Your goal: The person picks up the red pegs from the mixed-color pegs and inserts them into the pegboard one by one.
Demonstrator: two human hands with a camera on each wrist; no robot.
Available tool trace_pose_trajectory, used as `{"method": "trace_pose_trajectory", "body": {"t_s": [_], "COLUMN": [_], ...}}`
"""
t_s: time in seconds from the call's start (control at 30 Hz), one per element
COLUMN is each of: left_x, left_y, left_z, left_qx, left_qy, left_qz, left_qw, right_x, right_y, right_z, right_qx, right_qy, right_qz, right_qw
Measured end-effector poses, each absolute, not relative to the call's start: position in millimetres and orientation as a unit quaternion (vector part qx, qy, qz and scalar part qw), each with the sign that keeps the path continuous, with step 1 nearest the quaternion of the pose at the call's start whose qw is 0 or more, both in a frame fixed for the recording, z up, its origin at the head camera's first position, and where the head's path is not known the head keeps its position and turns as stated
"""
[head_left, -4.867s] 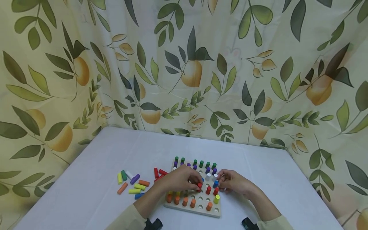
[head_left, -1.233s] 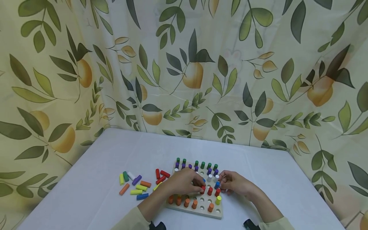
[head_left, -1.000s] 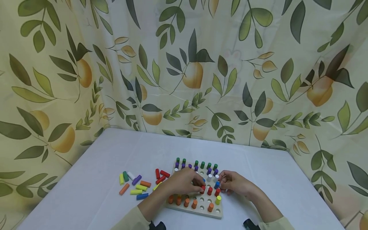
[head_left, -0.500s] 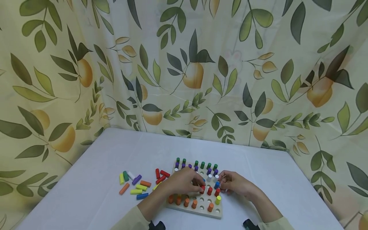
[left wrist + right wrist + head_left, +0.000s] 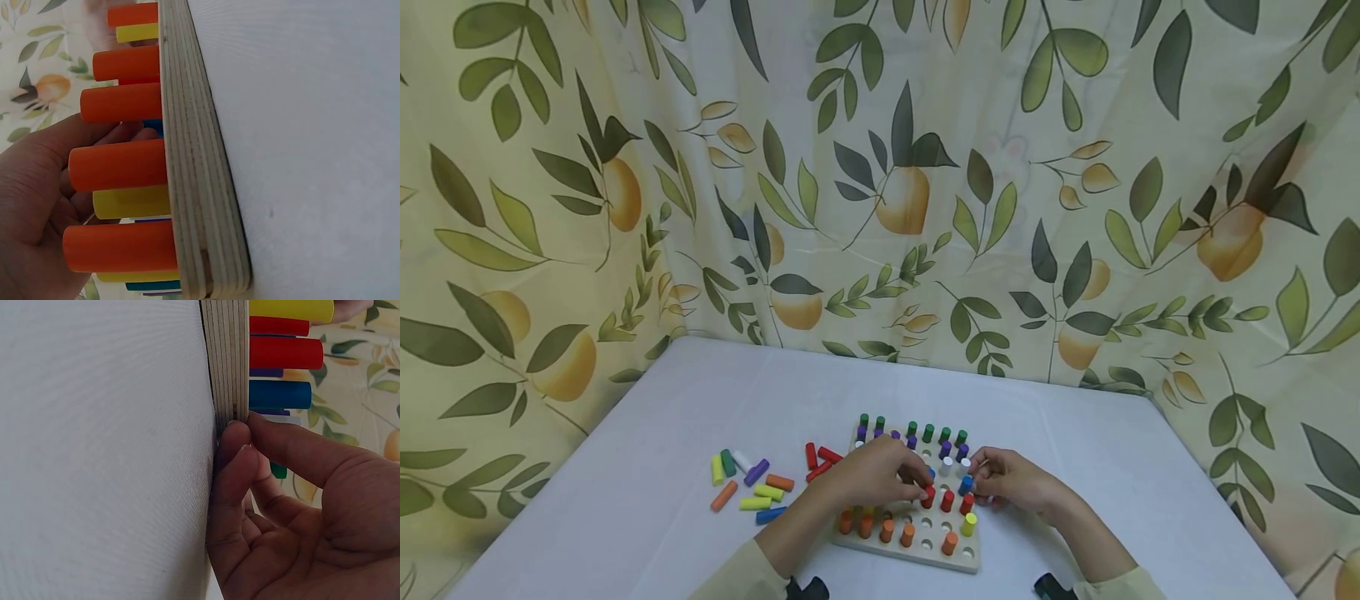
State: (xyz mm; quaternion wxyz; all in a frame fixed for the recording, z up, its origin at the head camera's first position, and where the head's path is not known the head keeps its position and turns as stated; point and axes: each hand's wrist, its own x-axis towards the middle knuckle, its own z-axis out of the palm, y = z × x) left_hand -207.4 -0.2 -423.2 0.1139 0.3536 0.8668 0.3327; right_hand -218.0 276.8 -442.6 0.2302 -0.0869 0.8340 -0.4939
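Observation:
A wooden pegboard (image 5: 904, 550) with rows of coloured pegs lies on the white table. My left hand (image 5: 876, 475) reaches over it from the left, thumb and fingertips pinching a red peg (image 5: 928, 497). That peg stands upright in line with two other red pegs (image 5: 947, 501) to its right. In the left wrist view, orange pegs (image 5: 119, 164) partly cover the left hand, and the held peg is hidden. My right hand (image 5: 1015, 477) grips the board's right edge; the right wrist view shows its thumb and curled fingers at the layered wood, below a blue peg (image 5: 279, 394).
Left of the board lie loose pegs: several yellow ones (image 5: 756, 503), two orange ones (image 5: 724, 496), a purple one (image 5: 757, 472), a green one (image 5: 727, 462), a blue one (image 5: 771, 515) and red ones (image 5: 811, 455). A leaf-patterned curtain (image 5: 880, 275) stands behind the table.
Since the earliest frame, the left hand has brought the red peg slightly lower and rightward, into line with the other reds. Over the last second both hands stay nearly still.

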Motion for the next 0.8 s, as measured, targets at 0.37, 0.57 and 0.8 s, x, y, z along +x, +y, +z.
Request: {"method": "trace_pose_trajectory", "body": {"t_s": [0.37,0.57,0.8], "left_x": [-211.5,-212.7,-215.7], "left_y": [-6.8,-14.4,-20.5], "left_z": [-416.9,-413.3,-414.6], "left_qx": [0.353,0.359,0.370], "left_qy": [0.859,0.857,0.856], "left_qz": [0.355,0.359,0.350], "left_qw": [0.111,0.093,0.083], "right_x": [-218.1,-218.0,-218.1], "right_y": [275.7,275.7,276.0], "right_z": [-443.1,-443.4,-444.2], "right_qx": [-0.086,-0.083,-0.084], "right_qy": [0.838,0.837,0.835], "right_qz": [-0.489,-0.490,-0.493], "right_qw": [0.226,0.227,0.229]}}
